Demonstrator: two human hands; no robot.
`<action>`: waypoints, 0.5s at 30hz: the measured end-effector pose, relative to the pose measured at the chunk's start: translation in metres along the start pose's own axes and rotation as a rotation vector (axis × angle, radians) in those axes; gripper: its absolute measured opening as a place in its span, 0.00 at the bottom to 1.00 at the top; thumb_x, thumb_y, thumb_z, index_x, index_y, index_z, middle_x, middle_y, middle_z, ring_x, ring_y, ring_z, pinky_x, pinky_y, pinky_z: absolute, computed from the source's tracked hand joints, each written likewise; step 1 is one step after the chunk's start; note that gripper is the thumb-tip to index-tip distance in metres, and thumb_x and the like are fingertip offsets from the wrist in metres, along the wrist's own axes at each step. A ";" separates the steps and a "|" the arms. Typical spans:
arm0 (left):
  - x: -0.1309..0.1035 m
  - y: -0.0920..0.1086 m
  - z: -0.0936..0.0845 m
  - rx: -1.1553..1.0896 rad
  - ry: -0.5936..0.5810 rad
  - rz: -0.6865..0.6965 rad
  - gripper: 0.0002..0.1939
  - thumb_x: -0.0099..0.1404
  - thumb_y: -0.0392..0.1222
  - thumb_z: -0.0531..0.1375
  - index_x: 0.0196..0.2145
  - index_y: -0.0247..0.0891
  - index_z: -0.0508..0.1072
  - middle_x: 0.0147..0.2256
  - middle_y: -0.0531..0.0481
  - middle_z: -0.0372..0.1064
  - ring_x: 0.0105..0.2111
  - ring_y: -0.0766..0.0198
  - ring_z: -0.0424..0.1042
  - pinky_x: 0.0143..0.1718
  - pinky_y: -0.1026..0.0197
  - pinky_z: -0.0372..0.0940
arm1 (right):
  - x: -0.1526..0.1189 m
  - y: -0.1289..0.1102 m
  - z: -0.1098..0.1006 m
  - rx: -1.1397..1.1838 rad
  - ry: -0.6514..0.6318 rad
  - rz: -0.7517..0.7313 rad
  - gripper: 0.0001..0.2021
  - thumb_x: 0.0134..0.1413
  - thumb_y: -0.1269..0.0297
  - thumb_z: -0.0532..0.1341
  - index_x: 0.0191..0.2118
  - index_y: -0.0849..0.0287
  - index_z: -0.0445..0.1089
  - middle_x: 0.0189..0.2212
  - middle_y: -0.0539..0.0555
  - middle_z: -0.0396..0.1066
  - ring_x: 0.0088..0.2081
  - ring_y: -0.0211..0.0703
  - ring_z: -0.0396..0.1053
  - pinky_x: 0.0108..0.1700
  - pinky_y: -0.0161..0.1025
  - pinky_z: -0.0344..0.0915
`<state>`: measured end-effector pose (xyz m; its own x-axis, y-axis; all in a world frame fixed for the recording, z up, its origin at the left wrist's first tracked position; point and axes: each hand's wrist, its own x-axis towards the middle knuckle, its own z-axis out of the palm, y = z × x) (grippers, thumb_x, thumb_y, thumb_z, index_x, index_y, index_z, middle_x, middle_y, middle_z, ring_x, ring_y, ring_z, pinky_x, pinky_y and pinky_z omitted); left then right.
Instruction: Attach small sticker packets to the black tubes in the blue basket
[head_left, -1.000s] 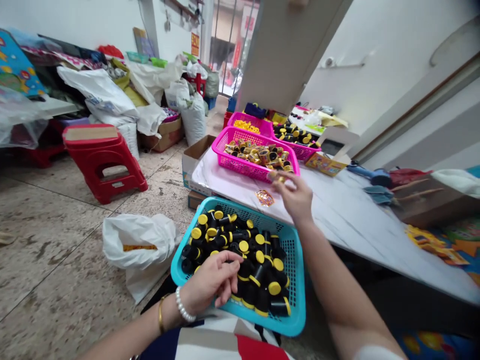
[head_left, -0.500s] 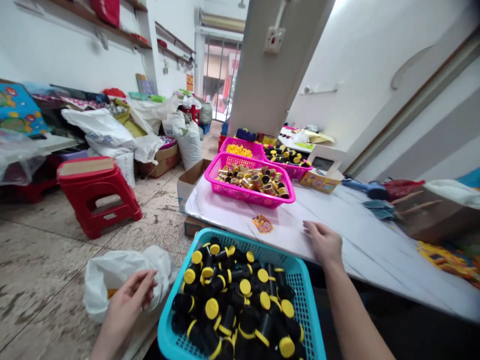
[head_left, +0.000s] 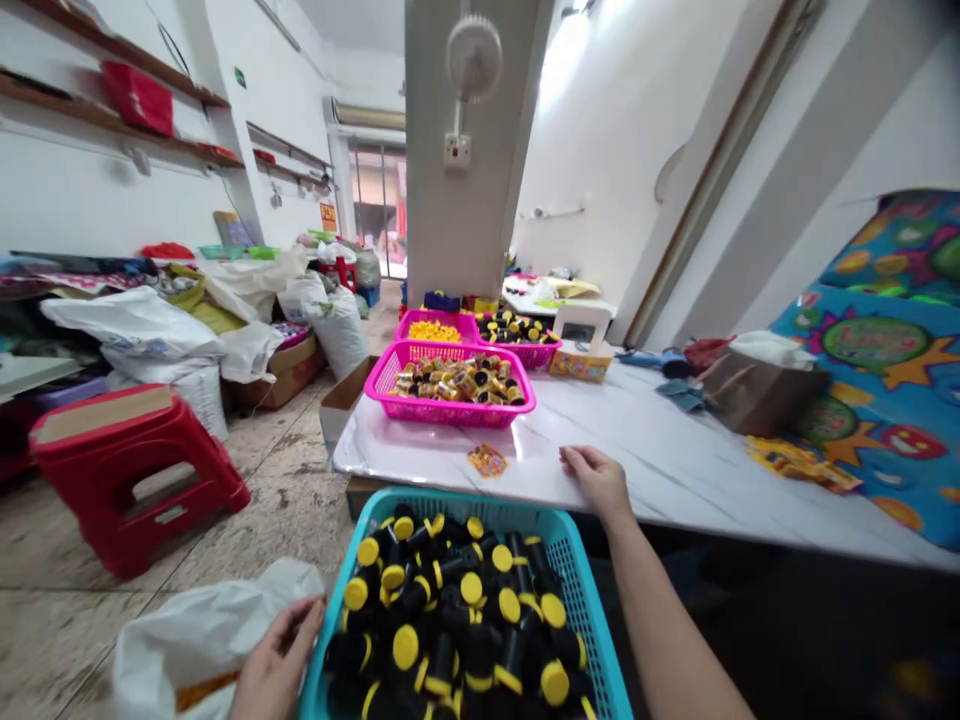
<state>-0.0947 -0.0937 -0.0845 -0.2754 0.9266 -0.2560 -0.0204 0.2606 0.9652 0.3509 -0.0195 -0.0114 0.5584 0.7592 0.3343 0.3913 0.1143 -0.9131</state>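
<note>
A turquoise basket (head_left: 592, 600) in front of me holds many black cylinders (head_left: 442, 660) with yellow round caps. My left hand (head_left: 281, 650) is at the basket's left rim, fingers loosely bent with a gap at the thumb; nothing shows in it. Whether it touches the rim I cannot tell. On the white marbled table, just beyond the basket's right corner, is my right hand (head_left: 600, 480). Its fingers are drawn together, and whatever they may hold is hidden. Left of that hand lies a small orange patterned pile of flat pieces (head_left: 487, 460).
A pink basket (head_left: 450, 412) of gold-wrapped cylinders stands on the table (head_left: 645, 440), with more pink baskets behind it. On the left are a red stool (head_left: 135, 470) and an open white sack (head_left: 210, 630). A brown box (head_left: 761, 385) sits to the right.
The view has turned right and tilted up, showing a colourful printed panel at right. My left hand has come closer to the turquoise basket's rim. My right hand stays at the table.
</note>
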 end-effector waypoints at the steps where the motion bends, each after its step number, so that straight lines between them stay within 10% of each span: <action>1: -0.002 0.000 -0.005 0.008 -0.002 0.002 0.32 0.43 0.61 0.67 0.40 0.35 0.75 0.39 0.43 0.76 0.40 0.50 0.74 0.37 0.56 0.71 | 0.000 0.000 -0.001 -0.017 -0.003 0.006 0.19 0.40 0.49 0.66 0.29 0.63 0.77 0.23 0.55 0.75 0.26 0.42 0.71 0.31 0.38 0.69; 7: -0.010 -0.010 -0.020 0.080 -0.031 0.018 0.28 0.49 0.58 0.66 0.41 0.35 0.74 0.39 0.44 0.75 0.40 0.55 0.72 0.41 0.59 0.68 | -0.025 -0.019 0.021 -0.071 -0.161 0.013 0.19 0.50 0.50 0.60 0.37 0.63 0.74 0.27 0.55 0.75 0.24 0.39 0.69 0.27 0.35 0.65; 12: -0.014 -0.003 -0.014 0.085 -0.105 -0.016 0.25 0.51 0.57 0.66 0.40 0.36 0.73 0.39 0.45 0.75 0.40 0.58 0.72 0.41 0.62 0.67 | -0.079 -0.050 0.070 -0.730 -0.894 -0.643 0.11 0.60 0.67 0.54 0.45 0.56 0.71 0.40 0.56 0.73 0.38 0.43 0.72 0.38 0.37 0.65; 15: -0.015 0.009 -0.009 0.080 -0.064 0.015 0.25 0.51 0.57 0.66 0.40 0.36 0.74 0.38 0.46 0.75 0.39 0.58 0.72 0.41 0.62 0.68 | -0.095 -0.056 0.093 -1.097 -1.074 -0.809 0.11 0.60 0.72 0.51 0.43 0.60 0.70 0.42 0.60 0.70 0.35 0.44 0.71 0.33 0.37 0.63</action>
<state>-0.0992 -0.1076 -0.0716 -0.2129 0.9454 -0.2467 0.0605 0.2648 0.9624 0.2078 -0.0379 -0.0132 -0.5314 0.8390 -0.1173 0.8318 0.5430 0.1155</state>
